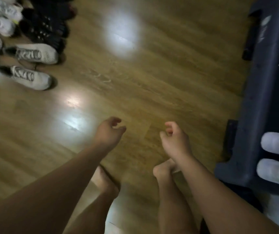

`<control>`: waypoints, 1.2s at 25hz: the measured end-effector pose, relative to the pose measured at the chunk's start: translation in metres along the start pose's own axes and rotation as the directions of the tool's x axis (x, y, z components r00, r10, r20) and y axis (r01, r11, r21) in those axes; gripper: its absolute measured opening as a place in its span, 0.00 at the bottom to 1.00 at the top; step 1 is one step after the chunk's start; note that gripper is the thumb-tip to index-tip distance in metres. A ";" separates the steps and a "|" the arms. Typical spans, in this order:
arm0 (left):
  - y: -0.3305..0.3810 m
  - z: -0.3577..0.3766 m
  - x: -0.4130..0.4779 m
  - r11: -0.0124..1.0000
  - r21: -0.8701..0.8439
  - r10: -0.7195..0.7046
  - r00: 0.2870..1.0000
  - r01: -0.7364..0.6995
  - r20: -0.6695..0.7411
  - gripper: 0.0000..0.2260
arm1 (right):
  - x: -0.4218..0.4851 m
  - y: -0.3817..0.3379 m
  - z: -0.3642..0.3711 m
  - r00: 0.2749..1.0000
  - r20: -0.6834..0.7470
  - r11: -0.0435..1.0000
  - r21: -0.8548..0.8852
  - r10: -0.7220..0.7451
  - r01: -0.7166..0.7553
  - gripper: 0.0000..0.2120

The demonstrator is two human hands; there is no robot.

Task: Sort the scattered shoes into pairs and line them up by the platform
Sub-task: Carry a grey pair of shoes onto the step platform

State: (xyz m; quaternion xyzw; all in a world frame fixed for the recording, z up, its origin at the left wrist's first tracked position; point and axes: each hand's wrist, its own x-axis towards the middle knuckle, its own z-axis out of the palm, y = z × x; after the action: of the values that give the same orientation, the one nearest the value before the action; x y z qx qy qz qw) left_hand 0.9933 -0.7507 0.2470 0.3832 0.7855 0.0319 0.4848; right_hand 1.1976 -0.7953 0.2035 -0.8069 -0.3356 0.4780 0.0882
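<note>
On the dark platform [260,98] stand two white shoes [278,143], side by side.

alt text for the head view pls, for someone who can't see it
Two empty hands, left hand and right hand, fingers loosely curled, hang over a wooden floor above the person's bare feet. Scattered shoes crowd the upper left; a white pair sits at the dark blue platform on the right.
</note>
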 end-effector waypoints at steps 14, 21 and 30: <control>0.119 0.236 -0.075 0.911 0.147 0.294 0.857 -0.385 0.423 0.11 | 0.013 0.188 -0.185 0.439 -0.385 0.489 0.860 0.812 -0.149 0.18; 0.233 0.469 -0.105 0.677 0.244 0.446 0.650 -0.695 0.616 0.21 | 0.063 0.322 -0.281 0.491 0.047 0.129 0.939 0.870 -0.318 0.32; 0.195 0.515 -0.101 0.559 0.431 0.299 0.657 -0.709 0.693 0.21 | 0.073 0.348 -0.147 0.795 -0.238 0.796 0.425 0.558 -0.432 0.16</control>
State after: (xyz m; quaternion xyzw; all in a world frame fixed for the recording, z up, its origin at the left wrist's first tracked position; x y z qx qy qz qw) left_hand 1.5334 -0.8423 0.1316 0.7408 0.4146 -0.2193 0.4809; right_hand 1.5018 -0.9875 0.0680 -0.9098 0.0029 0.3838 0.1578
